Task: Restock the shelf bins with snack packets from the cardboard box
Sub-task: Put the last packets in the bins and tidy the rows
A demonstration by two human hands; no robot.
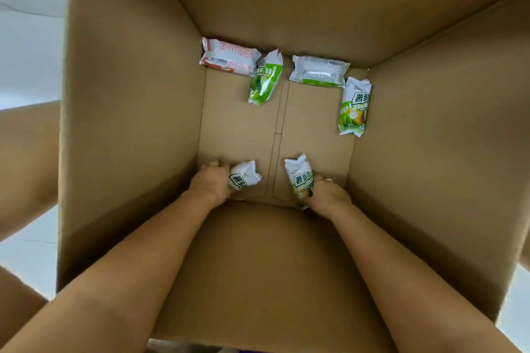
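Cardboard box [129, 123]: deep, open-topped, four tall brown walls around me on every side; its floor shows a centre seam running from 12 to 6 o'clock. The near wall rises between my forearms and hides part of the floor at 6 o'clock. Pale floor outside the box shows at 9 o'clock and at the lower corners.

My left hand [210, 183]: reaching straight down to the box floor at 7 o'clock, back of hand up, fingers curled round a crumpled white-and-green snack packet [245, 176] whose free end pokes out toward the seam.

My right hand [328, 195]: down at 5 o'clock, fingers wrapped round a second green packet [299, 178], its white top end pointing to 12 o'clock. A ring shows on one finger.

Both forearms are bare and come in from the bottom corners, converging toward the floor.

Loose packets on the floor, count four:
- one red-and-white packet [229, 57], back side up, in the 11 o'clock corner;
- one green packet [265, 79] just beside it, tilted, its top touching the red one;
- one white-backed green packet [318, 70] at 1 o'clock against the far wall;
- one green packet [355, 107] at 2 o'clock along the right wall.

Total packets in view: six, five green and one red, two of them in my grip.
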